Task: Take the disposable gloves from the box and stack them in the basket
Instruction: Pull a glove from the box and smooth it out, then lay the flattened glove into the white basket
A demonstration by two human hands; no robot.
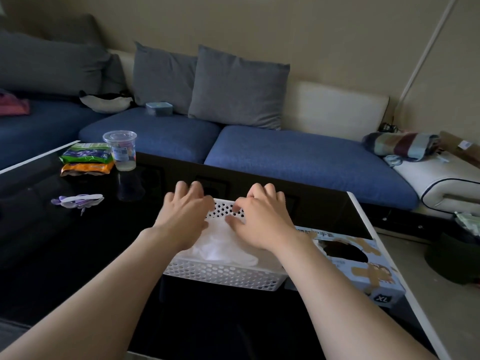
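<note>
A white perforated basket [220,275] stands on the black table in front of me. Crumpled translucent white gloves [220,246] lie inside it. Both hands hover over the basket's far half with fingers spread. My left hand [185,215] is over the left side, fingers reaching past the far rim. My right hand [259,216] is over the right side, its thumb and fingertips touching the gloves near the far wall. The light-blue glove box [363,263], marked XL, lies just right of the basket with its oval opening facing up.
A clear plastic cup [121,150] and snack packets [85,158] sit at the table's far left, a purple-white item [78,201] nearer. A blue sofa [285,157] with grey cushions runs behind the table. The table's white right edge [389,258] borders the floor.
</note>
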